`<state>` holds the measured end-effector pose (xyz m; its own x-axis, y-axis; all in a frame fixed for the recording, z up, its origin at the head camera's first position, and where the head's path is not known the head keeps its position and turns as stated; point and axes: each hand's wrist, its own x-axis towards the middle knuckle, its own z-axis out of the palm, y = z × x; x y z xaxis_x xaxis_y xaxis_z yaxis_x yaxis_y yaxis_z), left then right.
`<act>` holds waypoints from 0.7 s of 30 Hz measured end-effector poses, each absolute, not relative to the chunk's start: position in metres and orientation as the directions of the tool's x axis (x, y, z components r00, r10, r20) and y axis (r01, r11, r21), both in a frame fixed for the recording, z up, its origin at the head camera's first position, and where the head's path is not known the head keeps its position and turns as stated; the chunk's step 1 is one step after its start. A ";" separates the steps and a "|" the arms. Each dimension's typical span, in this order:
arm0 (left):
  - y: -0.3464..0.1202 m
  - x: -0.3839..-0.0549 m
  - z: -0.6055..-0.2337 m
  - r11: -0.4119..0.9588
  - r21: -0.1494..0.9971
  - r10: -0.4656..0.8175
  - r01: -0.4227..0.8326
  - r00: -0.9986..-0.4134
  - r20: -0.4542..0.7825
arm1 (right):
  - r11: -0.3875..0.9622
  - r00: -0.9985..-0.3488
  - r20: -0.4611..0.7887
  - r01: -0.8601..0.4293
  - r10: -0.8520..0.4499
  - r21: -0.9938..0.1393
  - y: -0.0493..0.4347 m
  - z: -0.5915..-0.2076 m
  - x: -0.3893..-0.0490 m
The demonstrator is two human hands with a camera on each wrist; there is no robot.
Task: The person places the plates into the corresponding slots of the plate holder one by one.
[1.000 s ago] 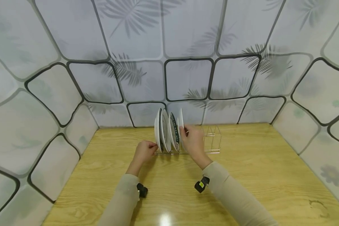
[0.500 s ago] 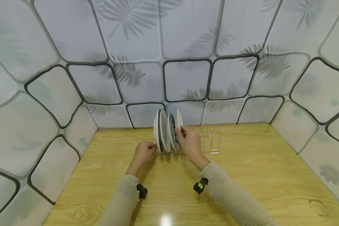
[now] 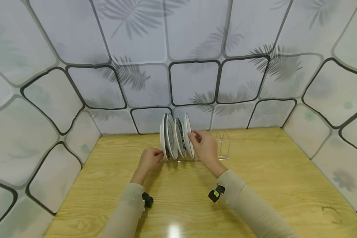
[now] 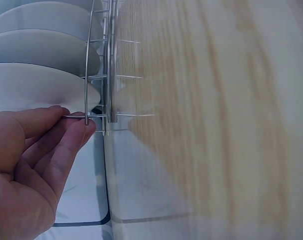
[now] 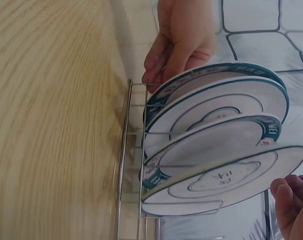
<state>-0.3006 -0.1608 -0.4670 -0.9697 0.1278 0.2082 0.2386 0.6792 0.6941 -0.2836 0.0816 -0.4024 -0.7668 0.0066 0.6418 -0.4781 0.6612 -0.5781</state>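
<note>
Several round plates, white with dark green patterned rims, stand on edge in a wire dish rack [image 3: 224,145]. My left hand [image 3: 148,160] is at the rack's left end; in the left wrist view its thumb and fingers pinch the end wire beside the outermost plate [image 4: 39,85]. My right hand [image 3: 207,147] is beside the rightmost plate [image 3: 188,135]. In the right wrist view that plate [image 5: 226,180] leans in the rack, with the right fingertips [image 5: 279,187] spread near its outer rim and not closed on it.
The rack's right-hand slots, bounded by thin upright wires, extend past the right hand. It stands on a wood-grain table [image 3: 178,191] near the back wall [image 3: 196,82], which has a pattern of outlined blocks and leaves. Side walls flank the table.
The rightmost plate has settled more upright and lower in the rack, beside the others. My right hand has drawn back to the right from it. The left hand stays at the rack's end.
</note>
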 end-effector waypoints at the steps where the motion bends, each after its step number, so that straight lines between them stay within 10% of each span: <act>1: -0.161 -0.300 -0.467 0.680 0.694 0.128 0.238 -0.970 0.208 | 0.662 -0.768 0.640 -0.474 0.012 -0.581 0.084 -0.402 -0.284; 21: -0.159 -0.298 -0.465 0.676 0.695 0.126 0.247 -0.967 0.221 | 0.697 -0.758 0.647 -0.421 0.081 -0.581 0.139 -0.411 -0.283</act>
<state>-0.2978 -0.1588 -0.4647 -0.9670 0.1262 0.2213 0.2471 0.6755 0.6947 -0.2832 0.1385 -0.4112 -0.7582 0.0809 0.6470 -0.4210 0.6969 -0.5805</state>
